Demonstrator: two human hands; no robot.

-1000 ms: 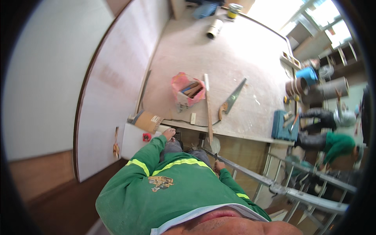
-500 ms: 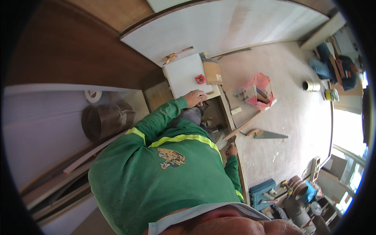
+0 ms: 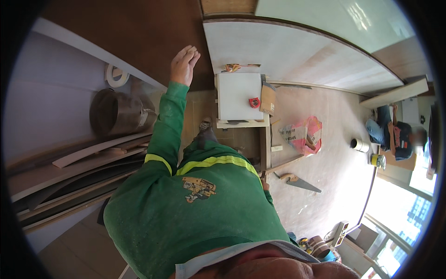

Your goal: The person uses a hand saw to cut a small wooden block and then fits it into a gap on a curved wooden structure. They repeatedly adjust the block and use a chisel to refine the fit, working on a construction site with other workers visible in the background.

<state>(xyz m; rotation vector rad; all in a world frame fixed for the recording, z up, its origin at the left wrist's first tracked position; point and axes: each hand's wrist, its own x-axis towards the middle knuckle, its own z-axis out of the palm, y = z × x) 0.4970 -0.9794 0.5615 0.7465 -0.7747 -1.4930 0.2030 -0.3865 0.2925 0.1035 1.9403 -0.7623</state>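
Note:
My left hand (image 3: 185,65) is raised at arm's length in front of a dark brown panel (image 3: 134,42), its fingers stretched out and nothing in them. Whether the fingertips touch the panel I cannot tell. Low at the near edge of the worktable (image 3: 339,111), my right hand (image 3: 265,185) shows only in part, its fingers hidden. Near it, a narrow wood strip (image 3: 285,165) lies along the tabletop, and a handsaw (image 3: 302,183) with a wooden handle rests beyond. A red tape measure (image 3: 254,102) sits on a white-topped box (image 3: 237,95) ahead of me.
On the table lie a pink and white plastic bag (image 3: 304,135), a pipe piece (image 3: 359,145) and a jar (image 3: 378,161). Stacked boards (image 3: 79,174) and a brown cylinder (image 3: 118,111) fill the left shelf. Another person (image 3: 402,137) is at the far right.
My left hand has left the near side of the white-topped box and risen forward and left to the brown panel. The view has turned, and my right hand is now more hidden.

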